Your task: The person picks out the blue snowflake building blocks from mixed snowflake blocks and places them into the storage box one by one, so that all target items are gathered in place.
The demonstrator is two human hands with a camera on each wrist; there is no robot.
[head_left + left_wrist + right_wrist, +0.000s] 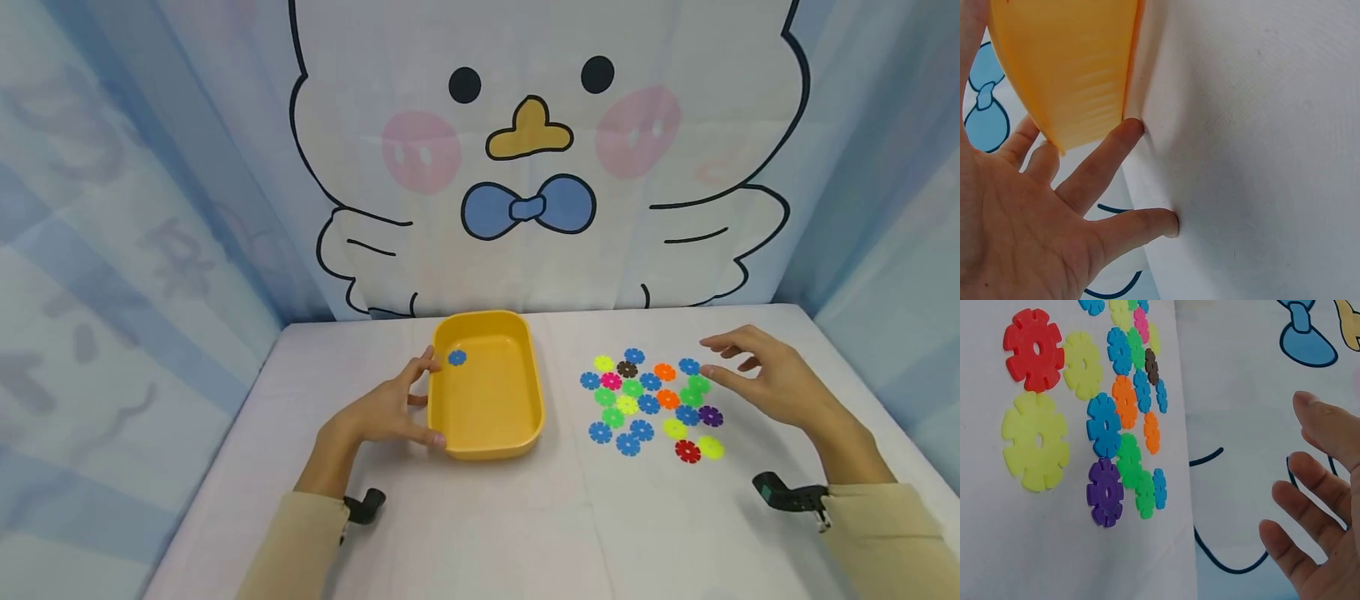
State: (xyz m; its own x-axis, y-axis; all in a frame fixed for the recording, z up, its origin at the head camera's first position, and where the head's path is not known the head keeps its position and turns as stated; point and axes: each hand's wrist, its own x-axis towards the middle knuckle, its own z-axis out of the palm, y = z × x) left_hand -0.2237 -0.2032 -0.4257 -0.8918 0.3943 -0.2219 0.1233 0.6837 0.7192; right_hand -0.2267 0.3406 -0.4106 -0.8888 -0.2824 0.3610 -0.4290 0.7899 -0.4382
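Observation:
A yellow tray point(486, 454) stands left of the middle of the table, with one blue notched disc point(457, 357) inside it. My left hand point(393, 410) is spread along the tray's left side, its thumb near the front left corner and fingertips at the wall and rim. In the left wrist view, the fingers reach out fairly straight beside the tray wall. Above the right end of a group of colourful snowflake discs point(648, 404) hovers my right hand point(772, 379), holding nothing, with thumb and fingers apart. A purple disc point(1105, 492) and a red disc point(1034, 349) lie among them.
A white cloth covers the table point(480, 533). Behind it hangs a curtain point(525, 275) with a cartoon bird, and blue patterned curtains point(112, 292) flank both sides. Each wrist wears a black camera mount point(787, 493).

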